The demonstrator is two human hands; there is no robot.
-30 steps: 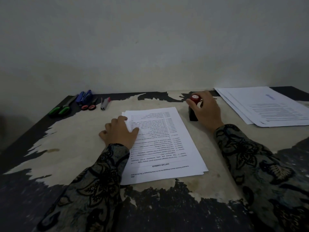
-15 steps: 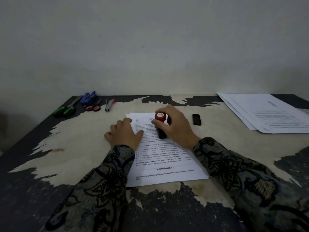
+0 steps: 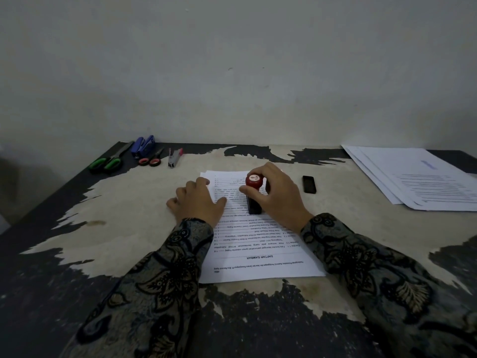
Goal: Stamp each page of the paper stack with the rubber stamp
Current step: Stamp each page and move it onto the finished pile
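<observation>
now: right hand (image 3: 280, 196) clasps the rubber stamp (image 3: 254, 193) by its red knob, black base planted upright on the top page of the paper stack (image 3: 258, 244), toward the far half of the sheet. left hand (image 3: 197, 202) lies flat, fingers loosely spread, on the stack's left edge, grasping nothing. small black cap (image 3: 309, 184) sits on the table (image 3: 129, 215) just right of the stack.

risks, as i judge: uneven pressure or a tilted base gives a partial print; lifting at a slant smears ink; if the left hand eases off, the top sheet may slide or cling to the stamp.
</observation>
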